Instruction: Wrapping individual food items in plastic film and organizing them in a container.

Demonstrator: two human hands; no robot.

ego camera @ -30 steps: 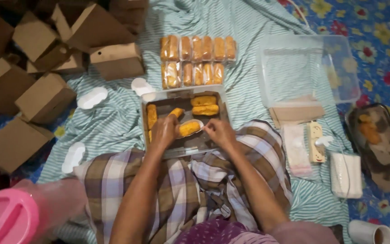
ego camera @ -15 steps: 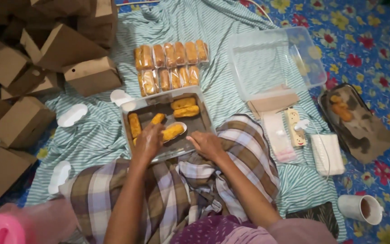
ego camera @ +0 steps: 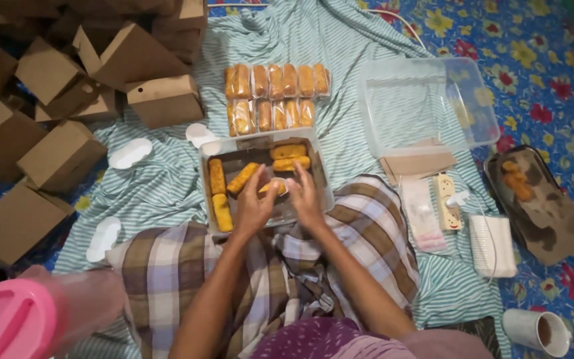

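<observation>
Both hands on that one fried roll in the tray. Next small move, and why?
Probably lift the fried roll clear of the tray. The left hand and right hand both close on it near the tray's front edge, and it appears partly in a clear wrapper. Finished wrapped rolls lie in rows beyond the tray, while other bare rolls wait inside.
</observation>
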